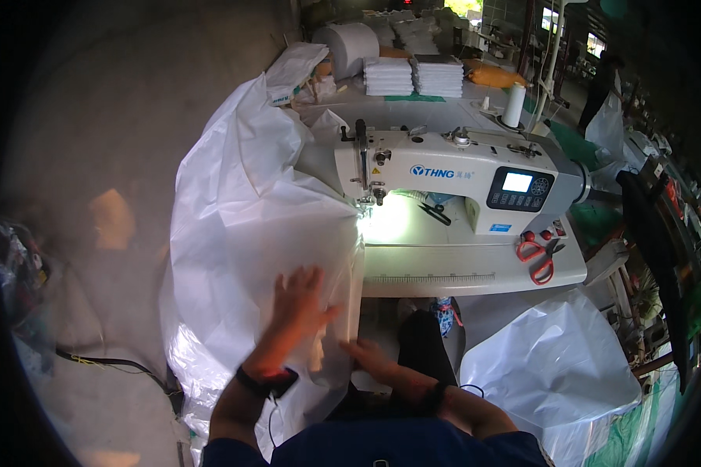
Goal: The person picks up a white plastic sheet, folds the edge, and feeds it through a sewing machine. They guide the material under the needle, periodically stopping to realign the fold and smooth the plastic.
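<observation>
A large white plastic sheet [234, 233] drapes over the left side of the sewing machine [444, 163] and hangs down toward my lap. Its right edge runs up under the lit needle area. My left hand [297, 303] lies flat on the sheet with the fingers spread. Lower down, my right hand [370, 359] grips the sheet's right edge between thumb and fingers, though the fingertips are partly hidden. Black thread snips [435, 214] lie on the machine bed under the arm. Red-handled scissors [536, 261] rest at the bed's right end.
Folded white stacks [388, 76] and a big white roll [349, 50] stand behind the machine. A thread cone [514, 105] rises at its back right. Another white sheet [549, 358] hangs at my right. A black cable [117, 360] crosses the floor at left. A person [600, 86] stands far right.
</observation>
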### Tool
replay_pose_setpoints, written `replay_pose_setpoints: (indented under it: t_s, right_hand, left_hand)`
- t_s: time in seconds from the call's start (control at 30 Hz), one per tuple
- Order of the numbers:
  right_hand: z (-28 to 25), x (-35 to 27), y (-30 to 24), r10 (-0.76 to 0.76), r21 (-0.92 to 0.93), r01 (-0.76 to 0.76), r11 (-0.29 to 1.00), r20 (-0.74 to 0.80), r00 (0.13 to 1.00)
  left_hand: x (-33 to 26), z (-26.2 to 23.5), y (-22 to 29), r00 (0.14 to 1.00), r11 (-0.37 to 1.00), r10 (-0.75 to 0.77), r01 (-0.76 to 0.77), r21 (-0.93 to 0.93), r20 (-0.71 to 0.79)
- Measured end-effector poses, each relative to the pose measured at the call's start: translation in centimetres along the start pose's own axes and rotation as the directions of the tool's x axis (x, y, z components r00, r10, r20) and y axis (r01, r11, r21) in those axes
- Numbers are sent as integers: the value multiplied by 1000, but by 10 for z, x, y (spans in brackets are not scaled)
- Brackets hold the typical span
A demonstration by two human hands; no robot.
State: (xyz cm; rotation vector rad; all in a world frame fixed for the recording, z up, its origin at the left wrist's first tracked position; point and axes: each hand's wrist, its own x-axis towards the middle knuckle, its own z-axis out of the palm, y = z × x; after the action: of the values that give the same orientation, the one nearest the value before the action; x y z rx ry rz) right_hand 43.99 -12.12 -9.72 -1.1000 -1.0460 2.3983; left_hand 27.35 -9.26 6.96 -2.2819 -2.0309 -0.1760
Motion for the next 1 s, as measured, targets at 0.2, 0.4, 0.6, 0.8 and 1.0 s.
replay_pose_setpoints:
  t_s: [0.2, 0.4, 0.6, 0.8, 1.0]
  right_hand:
    - [19, -6, -56, -471, -176, 448, 877, -117, 875]
    - [26, -6, -45, -479, -330, 402, 854, -197, 856]
    - [28, -15, -52, -254, 255, 294, 921, -179, 950]
    - [15, -23, -37, -766, -362, 675, 643, -296, 571]
    - [-3, -68, -65, -472, -174, 439, 882, -293, 832]
  left_hand:
    - [-41, 41, -13, 945, 980, -185, 197, 18, -268]
    - [-36, -14, -15, 931, 982, -159, 183, 43, -328]
    - [-34, -32, 18, 816, 965, -194, 258, 44, -545]
    - [-62, 38, 86, 935, 890, -86, -83, -448, -343]
    - [-67, 66, 49, 919, 881, -192, 6, -473, -345]
